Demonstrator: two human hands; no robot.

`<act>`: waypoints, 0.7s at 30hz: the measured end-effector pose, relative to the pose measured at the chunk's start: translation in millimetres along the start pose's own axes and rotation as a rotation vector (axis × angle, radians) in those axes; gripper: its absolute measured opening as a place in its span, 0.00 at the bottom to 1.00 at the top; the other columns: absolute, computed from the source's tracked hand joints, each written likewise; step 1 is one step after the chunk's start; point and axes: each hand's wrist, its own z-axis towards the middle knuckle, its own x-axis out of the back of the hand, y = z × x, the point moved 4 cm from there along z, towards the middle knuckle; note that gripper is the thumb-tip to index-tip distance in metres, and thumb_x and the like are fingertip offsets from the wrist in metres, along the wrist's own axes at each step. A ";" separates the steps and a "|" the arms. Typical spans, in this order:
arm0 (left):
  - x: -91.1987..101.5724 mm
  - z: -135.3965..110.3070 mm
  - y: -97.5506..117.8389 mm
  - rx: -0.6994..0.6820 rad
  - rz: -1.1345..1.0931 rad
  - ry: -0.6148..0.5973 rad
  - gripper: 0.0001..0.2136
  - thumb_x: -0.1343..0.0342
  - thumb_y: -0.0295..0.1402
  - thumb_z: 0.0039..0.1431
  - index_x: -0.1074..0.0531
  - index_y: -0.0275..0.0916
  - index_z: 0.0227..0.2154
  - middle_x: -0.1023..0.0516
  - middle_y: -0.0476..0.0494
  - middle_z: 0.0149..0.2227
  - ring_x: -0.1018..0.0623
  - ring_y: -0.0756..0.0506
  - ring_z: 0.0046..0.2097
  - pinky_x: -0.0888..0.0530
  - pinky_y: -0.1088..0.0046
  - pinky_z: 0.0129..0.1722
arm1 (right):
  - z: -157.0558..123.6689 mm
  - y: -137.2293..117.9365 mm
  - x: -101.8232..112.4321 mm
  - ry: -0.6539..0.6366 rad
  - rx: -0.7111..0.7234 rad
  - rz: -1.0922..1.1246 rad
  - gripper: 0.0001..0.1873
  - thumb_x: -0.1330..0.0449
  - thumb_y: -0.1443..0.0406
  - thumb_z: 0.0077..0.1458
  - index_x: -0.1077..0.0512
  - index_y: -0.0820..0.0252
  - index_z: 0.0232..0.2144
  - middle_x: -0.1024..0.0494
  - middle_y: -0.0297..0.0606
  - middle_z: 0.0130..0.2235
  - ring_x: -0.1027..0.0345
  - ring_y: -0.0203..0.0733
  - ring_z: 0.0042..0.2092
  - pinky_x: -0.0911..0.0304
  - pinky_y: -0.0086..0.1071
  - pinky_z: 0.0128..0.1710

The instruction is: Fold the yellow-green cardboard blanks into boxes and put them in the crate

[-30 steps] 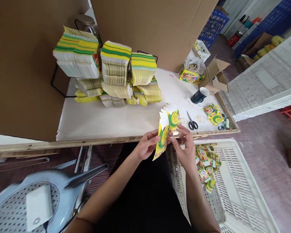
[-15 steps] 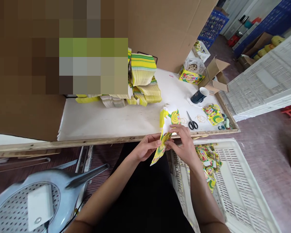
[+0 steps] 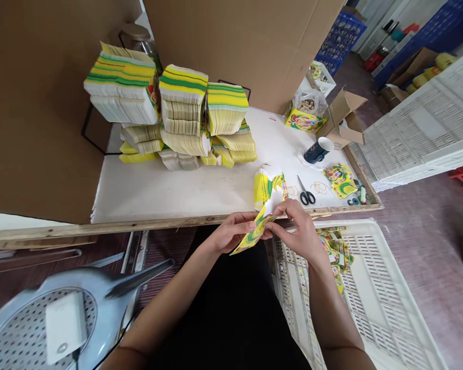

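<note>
A yellow and green printed carton blank is held slanted over the table's front edge, with a white flap standing up at its upper end. My left hand pinches its left side, thumb on top. My right hand is closed on the other end, fingertips at the flap; its fingers partly hide that edge. Just behind the hands, a small pile of similar blanks lies on the white tabletop. Black-handled scissors and rubber bands lie to the right.
Stacked bundles of blanks stand at the back against cardboard. A dark mug, a carton pile and an open box are on the right. Below, a white crate holds cartons; a blue-grey stool bears a white power bank.
The carton blank has tipped flatter, its lower end moving left and up. Its white flap now sticks out to the upper right. My right hand has shifted slightly right.
</note>
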 end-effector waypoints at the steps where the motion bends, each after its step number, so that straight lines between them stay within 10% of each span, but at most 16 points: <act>1: 0.4 0.3 -0.7 0.007 0.002 -0.003 0.24 0.31 0.40 0.46 0.22 0.30 0.44 0.17 0.34 0.36 0.17 0.42 0.38 0.25 0.69 0.45 | 0.4 -1.1 0.5 -0.014 0.001 -0.001 0.07 0.38 0.62 0.58 0.33 0.55 0.34 0.28 0.37 0.36 0.35 0.44 0.41 0.39 0.38 0.42; 21: 5.1 4.6 -2.2 -0.013 0.002 0.117 0.21 0.32 0.37 0.49 0.24 0.34 0.46 0.17 0.38 0.39 0.19 0.45 0.36 0.24 0.69 0.42 | -8.0 6.7 -9.9 0.024 -0.081 -0.063 0.13 0.36 0.57 0.57 0.25 0.53 0.43 0.32 0.42 0.45 0.39 0.49 0.49 0.41 0.43 0.51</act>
